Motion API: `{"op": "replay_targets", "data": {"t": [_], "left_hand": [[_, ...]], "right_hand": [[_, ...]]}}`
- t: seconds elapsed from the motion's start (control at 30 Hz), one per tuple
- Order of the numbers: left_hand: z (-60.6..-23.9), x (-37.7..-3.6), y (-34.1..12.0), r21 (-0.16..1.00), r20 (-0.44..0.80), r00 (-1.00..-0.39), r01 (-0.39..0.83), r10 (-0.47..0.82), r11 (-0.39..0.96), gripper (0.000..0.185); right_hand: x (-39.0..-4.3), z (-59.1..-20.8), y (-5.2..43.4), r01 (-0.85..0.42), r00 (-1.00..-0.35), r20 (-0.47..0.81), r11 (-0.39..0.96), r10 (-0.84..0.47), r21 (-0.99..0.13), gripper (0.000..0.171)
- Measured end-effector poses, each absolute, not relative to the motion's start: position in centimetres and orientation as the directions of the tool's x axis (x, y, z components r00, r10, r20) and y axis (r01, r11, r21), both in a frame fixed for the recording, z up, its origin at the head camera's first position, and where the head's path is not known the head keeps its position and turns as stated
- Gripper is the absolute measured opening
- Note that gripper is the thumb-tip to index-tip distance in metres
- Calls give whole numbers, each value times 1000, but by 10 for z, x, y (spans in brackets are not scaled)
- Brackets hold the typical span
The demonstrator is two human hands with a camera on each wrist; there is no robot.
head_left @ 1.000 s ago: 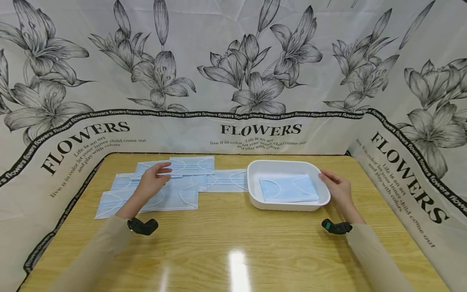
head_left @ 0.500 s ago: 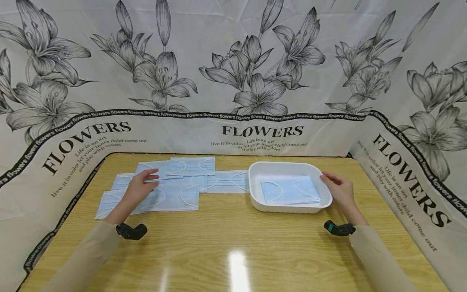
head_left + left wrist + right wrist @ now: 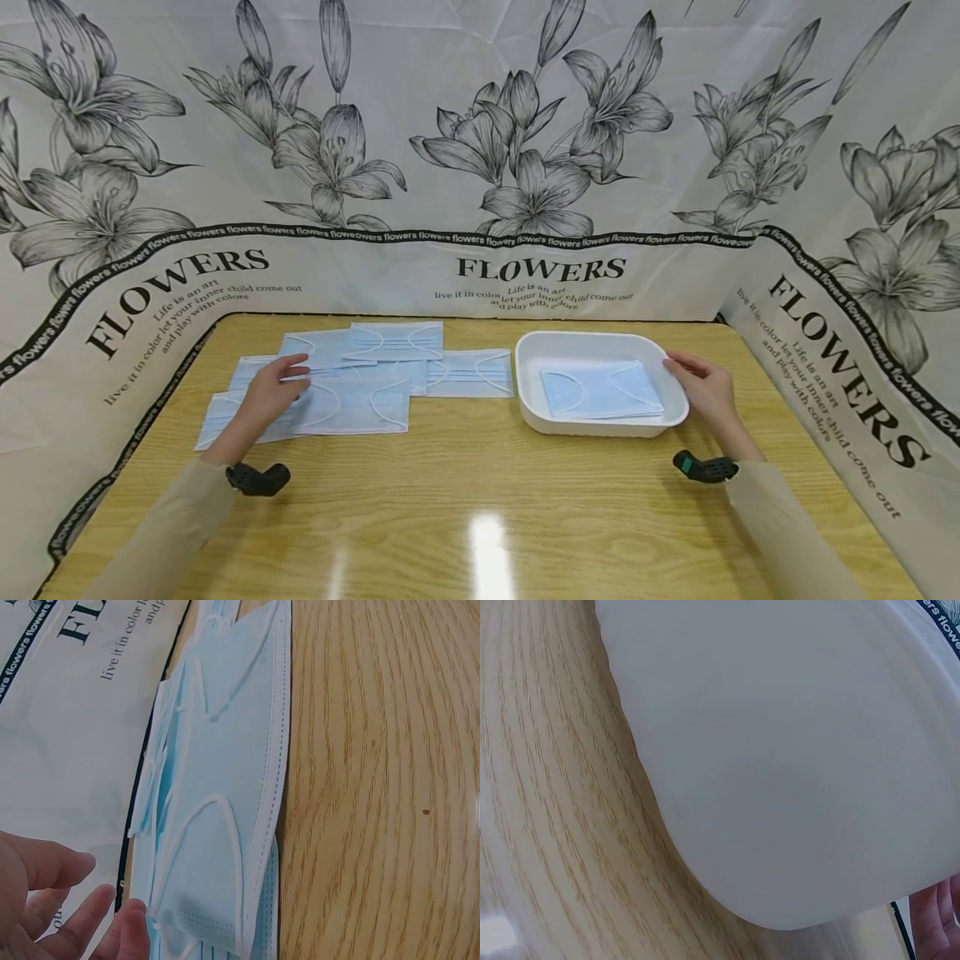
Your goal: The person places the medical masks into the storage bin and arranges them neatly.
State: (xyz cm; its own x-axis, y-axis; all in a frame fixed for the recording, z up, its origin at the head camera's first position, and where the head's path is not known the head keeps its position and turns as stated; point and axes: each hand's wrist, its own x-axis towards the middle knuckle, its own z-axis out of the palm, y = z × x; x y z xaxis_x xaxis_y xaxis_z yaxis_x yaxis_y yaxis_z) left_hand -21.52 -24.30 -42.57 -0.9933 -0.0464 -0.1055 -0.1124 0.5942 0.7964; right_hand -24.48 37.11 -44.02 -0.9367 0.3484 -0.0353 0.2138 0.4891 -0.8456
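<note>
Several light blue face masks (image 3: 352, 400) lie spread and overlapping on the left half of the wooden table (image 3: 480, 492). My left hand (image 3: 279, 382) rests on the leftmost masks with fingers straight. In the left wrist view its fingertips (image 3: 112, 922) touch the corner of a mask (image 3: 217, 787). A white tray (image 3: 600, 343) at the right holds a folded stack of blue masks (image 3: 600, 392). My right hand (image 3: 697, 382) lies against the tray's right rim, fingers relaxed. In the right wrist view the tray wall (image 3: 780, 765) fills the frame and a bit of finger (image 3: 939, 915) shows.
A white cloth with black flowers (image 3: 480, 167) walls the table on the back, left and right. One mask (image 3: 468, 372) lies just left of the tray. The near half of the table is bare wood with a light glare (image 3: 487, 542).
My left hand has drawn back to the left and nearer to me, from the far masks onto the leftmost ones. The right hand stays at the tray's rim.
</note>
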Motion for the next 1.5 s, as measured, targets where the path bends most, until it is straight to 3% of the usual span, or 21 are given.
{"op": "replay_targets", "data": {"t": [1.0, 1.5], "left_hand": [[-456, -217, -263, 813, -196, -975, -219, -101, 539, 51], [-460, -214, -258, 827, -185, -971, -236, -149, 510, 65]], "right_hand": [[-244, -437, 369, 208, -937, -36, 470, 348, -858, 60], [-247, -440, 372, 228, -925, -41, 465, 377, -856, 61]]}}
